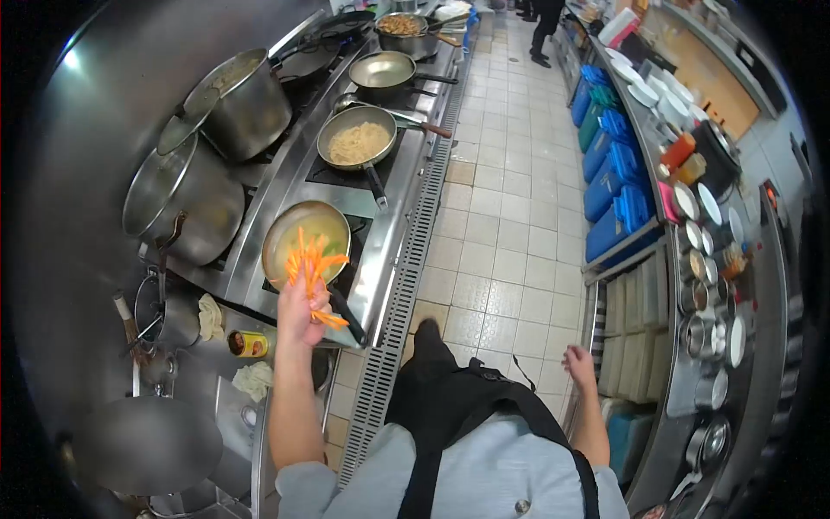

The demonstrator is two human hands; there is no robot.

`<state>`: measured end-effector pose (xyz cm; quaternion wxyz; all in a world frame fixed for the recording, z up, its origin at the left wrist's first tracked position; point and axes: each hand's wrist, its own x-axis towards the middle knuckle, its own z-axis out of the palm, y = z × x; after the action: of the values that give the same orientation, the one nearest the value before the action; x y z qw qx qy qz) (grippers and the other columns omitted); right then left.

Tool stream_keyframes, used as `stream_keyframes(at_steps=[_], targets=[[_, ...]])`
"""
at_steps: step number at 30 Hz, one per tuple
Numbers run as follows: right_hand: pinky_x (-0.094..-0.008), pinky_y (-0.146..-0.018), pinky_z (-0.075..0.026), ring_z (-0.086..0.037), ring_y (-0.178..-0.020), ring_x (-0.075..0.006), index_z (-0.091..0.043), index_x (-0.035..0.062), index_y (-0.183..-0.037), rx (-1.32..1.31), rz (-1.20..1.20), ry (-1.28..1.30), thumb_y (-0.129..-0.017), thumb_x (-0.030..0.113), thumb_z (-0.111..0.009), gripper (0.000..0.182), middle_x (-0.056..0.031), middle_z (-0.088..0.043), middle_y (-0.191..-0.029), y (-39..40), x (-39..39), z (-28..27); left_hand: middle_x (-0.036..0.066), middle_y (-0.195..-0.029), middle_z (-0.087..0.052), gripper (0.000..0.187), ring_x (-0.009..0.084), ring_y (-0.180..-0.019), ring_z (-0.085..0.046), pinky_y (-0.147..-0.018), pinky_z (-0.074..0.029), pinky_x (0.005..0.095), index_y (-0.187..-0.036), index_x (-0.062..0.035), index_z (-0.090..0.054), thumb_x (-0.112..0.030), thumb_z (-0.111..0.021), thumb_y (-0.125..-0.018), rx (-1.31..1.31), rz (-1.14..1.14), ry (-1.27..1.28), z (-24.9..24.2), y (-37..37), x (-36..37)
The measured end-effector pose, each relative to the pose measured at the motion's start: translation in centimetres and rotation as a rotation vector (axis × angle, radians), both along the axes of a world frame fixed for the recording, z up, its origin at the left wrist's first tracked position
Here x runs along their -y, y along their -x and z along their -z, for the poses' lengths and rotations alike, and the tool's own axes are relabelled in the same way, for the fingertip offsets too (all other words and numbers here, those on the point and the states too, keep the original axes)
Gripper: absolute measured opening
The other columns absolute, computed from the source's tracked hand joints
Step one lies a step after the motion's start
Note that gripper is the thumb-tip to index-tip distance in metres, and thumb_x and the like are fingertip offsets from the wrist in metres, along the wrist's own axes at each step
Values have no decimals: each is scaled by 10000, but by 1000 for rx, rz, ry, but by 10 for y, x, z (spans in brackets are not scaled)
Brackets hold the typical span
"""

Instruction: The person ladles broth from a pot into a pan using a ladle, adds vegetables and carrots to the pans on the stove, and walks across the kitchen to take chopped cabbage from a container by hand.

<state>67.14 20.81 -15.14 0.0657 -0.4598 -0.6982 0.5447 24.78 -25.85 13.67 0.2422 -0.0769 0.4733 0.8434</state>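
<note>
My left hand is closed around a bunch of orange carrot strips, whose ends stick out on both sides of the fist. It is over the near edge of a frying pan on the stove. Yellowish liquid with something green lies in that pan. The pan's black handle runs beneath the carrot strips, to the right of the fist. My right hand hangs at my side above the floor, its fingers loosely bent and apart, holding nothing.
Behind it is a frying pan of noodle-like food, then another frying pan. Large pots line the left. A yellow-labelled can and cloths are nearby. A counter with bowls runs along the right; a person stands far off.
</note>
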Motion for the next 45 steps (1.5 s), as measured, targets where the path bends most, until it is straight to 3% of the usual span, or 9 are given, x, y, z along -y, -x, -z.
stream_keyframes(at_steps=[4,11,14,23,29,34,37,40,45], targets=[[-262,-595,-507,-645,-729,-125,-611,-10,-1215,6,15,-7,-973,189,-580,315,-58,-666,-924,119,-34,-47,-36,-700,-483,207,31,-447,-363,-366,-240,194,-1046,-131,-566,-337,-542,-1039,-62,-111,132,4,111,-44],[-354,-799,-537,-696,-885,-219,-688,-25,-1109,320,-565,-267,-945,180,-628,269,-141,-728,-994,148,-43,15,-54,-644,-447,280,27,-461,-357,-355,-226,211,-1066,-85,-634,-356,-582,-1017,-188,-85,381,40,326,-131],[-348,-794,-536,-695,-886,-213,-678,-29,-1129,368,-451,-152,-945,176,-626,280,-142,-728,-987,172,-58,6,-50,-653,-460,290,29,-464,-372,-348,-231,208,-1071,-68,-637,-348,-585,-1014,-201,-36,458,57,391,-162],[-311,-752,-543,-700,-826,-188,-621,-60,-1205,366,-266,-37,-950,170,-616,343,-158,-724,-957,312,-92,-66,80,-1097,-686,361,218,-925,-668,-684,-555,345,-1287,-52,-599,-216,-625,-966,-240,257,810,107,492,-218],[-344,-781,-555,-726,-851,-228,-602,-63,-1232,374,-349,-57,-977,202,-574,368,-191,-720,-1020,372,-136,-55,184,-1308,-628,418,310,-1164,-634,-980,-478,488,-1305,-95,-608,-230,-658,-914,-549,424,1255,99,516,-234],[-347,-782,-554,-726,-862,-241,-607,-47,-1234,312,-501,-45,-987,210,-583,358,-196,-722,-1022,463,-166,-58,115,-1335,-620,382,330,-1264,-556,-1150,-194,638,-1272,-156,-648,-250,-666,-902,-515,639,1570,113,535,-238],[-327,-782,-554,-696,-912,-208,-597,-46,-1244,136,-706,-146,-994,181,-598,337,-155,-707,-1051,548,-200,-45,133,-1345,-599,359,353,-1293,-513,-1154,-164,653,-1259,-148,-656,-241,-649,-912,-728,310,1556,103,509,-239],[-326,-807,-550,-687,-937,-216,-600,0,-1258,58,-848,-284,-983,163,-608,320,-180,-693,-1077,663,-206,-72,142,-1342,-588,375,370,-1267,-521,-1167,-192,603,-1276,-125,-642,-222,-647,-914,-1024,-88,1627,103,470,-233],[-385,-769,-581,-697,-912,-321,-593,-4,-1246,-205,-1036,-371,-940,100,-616,324,-221,-660,-1123,817,-198,-75,242,-1256,-593,523,413,-1137,-576,-998,-439,493,-1352,-16,-534,-265,-675,-915,-560,-227,1533,91,338,-238]])
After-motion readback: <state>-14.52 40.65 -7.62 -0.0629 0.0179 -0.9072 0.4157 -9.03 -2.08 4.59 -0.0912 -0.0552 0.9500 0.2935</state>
